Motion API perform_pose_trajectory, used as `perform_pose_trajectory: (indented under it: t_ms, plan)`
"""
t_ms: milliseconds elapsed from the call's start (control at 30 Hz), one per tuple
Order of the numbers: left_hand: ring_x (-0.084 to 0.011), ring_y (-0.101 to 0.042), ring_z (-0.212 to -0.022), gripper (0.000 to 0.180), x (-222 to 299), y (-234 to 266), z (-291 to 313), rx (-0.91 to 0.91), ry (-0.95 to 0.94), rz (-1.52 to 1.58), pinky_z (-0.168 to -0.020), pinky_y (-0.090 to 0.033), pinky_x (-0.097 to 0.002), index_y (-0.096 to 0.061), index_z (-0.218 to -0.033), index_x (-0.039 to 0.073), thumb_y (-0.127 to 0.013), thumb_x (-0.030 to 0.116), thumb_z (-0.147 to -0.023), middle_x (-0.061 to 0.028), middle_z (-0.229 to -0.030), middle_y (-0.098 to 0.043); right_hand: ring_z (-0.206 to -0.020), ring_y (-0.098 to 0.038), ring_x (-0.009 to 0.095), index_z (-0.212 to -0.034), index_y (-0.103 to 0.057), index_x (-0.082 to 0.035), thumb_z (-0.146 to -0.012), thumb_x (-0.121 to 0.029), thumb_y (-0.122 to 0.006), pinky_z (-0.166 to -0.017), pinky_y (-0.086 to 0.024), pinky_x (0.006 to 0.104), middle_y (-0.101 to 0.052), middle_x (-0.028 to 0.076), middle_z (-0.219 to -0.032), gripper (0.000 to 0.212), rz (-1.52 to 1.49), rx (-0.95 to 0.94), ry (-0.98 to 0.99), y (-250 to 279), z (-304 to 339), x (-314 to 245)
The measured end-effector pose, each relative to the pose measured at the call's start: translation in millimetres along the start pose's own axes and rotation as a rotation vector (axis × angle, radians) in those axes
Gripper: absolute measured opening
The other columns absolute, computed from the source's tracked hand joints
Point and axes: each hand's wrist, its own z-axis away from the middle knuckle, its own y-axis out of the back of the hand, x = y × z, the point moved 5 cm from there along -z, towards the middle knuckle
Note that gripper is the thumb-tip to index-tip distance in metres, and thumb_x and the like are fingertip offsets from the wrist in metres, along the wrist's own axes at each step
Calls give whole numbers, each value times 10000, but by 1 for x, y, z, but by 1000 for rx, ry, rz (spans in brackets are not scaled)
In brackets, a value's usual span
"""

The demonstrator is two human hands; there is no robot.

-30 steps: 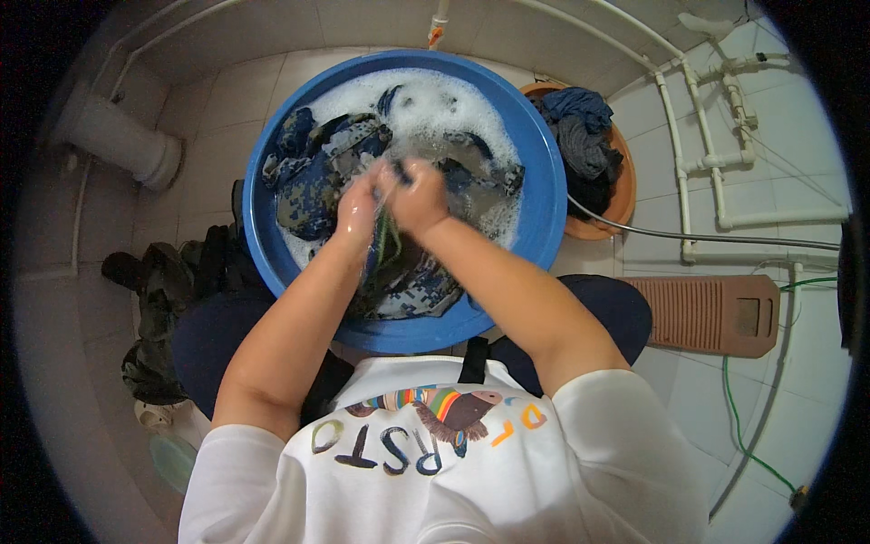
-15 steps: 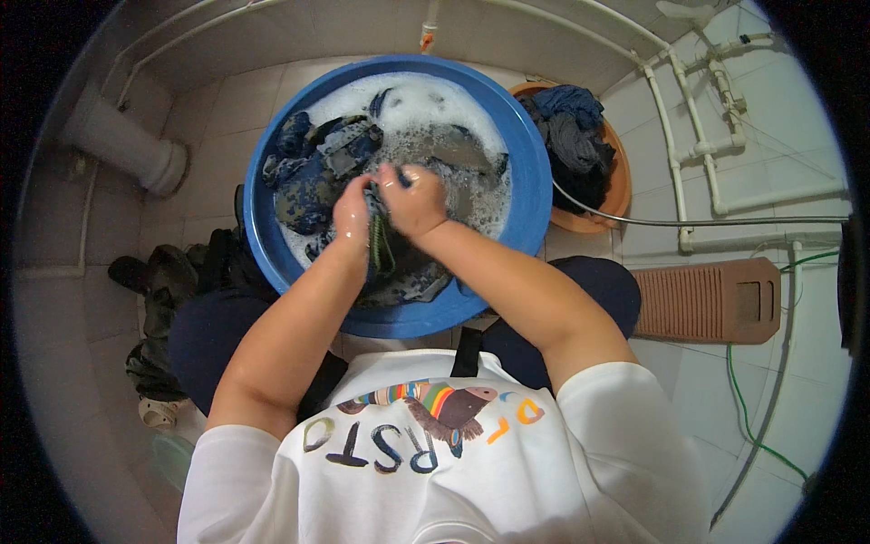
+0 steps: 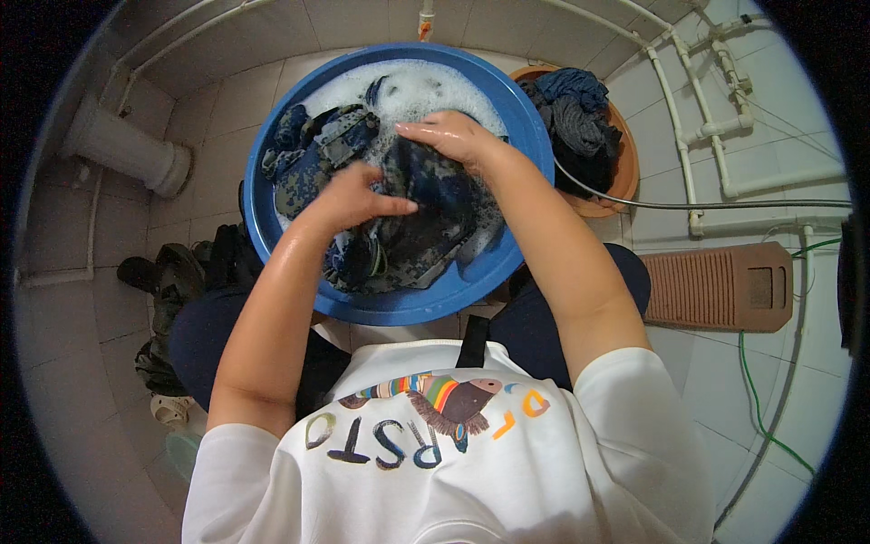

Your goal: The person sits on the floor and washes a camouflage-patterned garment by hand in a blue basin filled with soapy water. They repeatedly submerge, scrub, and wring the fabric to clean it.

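Observation:
A big blue basin [image 3: 535, 181] holds soapy water with white foam [image 3: 426, 86] and wet camouflage clothing [image 3: 435, 186]. My left hand [image 3: 358, 198] is over the cloth near the basin's middle, its thumb stretched away from the slightly blurred fingers. Farther back and to the right, my right hand [image 3: 453, 139] rests against the dark camouflage cloth with its fingers extended. Neither hand visibly grips a fold, though some fingertips are hidden. More camouflage fabric [image 3: 304, 177] lies bunched at the basin's left side.
An orange-brown basin [image 3: 625, 172] heaped with dark clothes [image 3: 580, 127] stands beyond the blue one, right. A brown washboard [image 3: 716, 286] lies to my right, near a green cord [image 3: 757, 408]. Dark clothing [image 3: 177, 281] is piled at left. A thin hose [image 3: 707, 205] reaches the blue basin.
My hands were close together, working at the cloth; they have moved apart, the right one farther away and rightward. The dark cloth between them is now spread wider, covering more of the water.

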Motion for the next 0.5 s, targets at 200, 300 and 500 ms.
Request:
perform_pose_trajectory:
  t_ms: [200,300,500]
  plan:
    - [-192,-572,-832,438,38,50,6,266,-187,354,-736,-448,-288,-535,-1040,0,-693,150,-659,-99,-870,-607,-878,-546,156,-1001,-542,-20,-817,-483,-481,-816,-412,295,-589,60,-916,502,-682,-330,265,-1,4,-36]
    - [-198,-564,-844,289,14,52,-3,212,-133,1170,-776,-443,-305,-521,-1030,-23,-515,60,-754,-108,-937,-583,-1053,-470,209,-1112,-495,-49,-836,-502,-418,-925,-348,364,-539,88,-1079,536,-172,-86,331,5,-26,31]
    - [-300,-451,-1082,379,-39,53,-13,529,150,1920,-989,-268,-427,-470,-1117,0,-353,255,-863,-129,-1171,-487,-1019,-499,306,-1124,-507,-34,-721,-533,-557,-902,-348,366,-581,153,-961,643,852,-102,180,-15,-30,72]
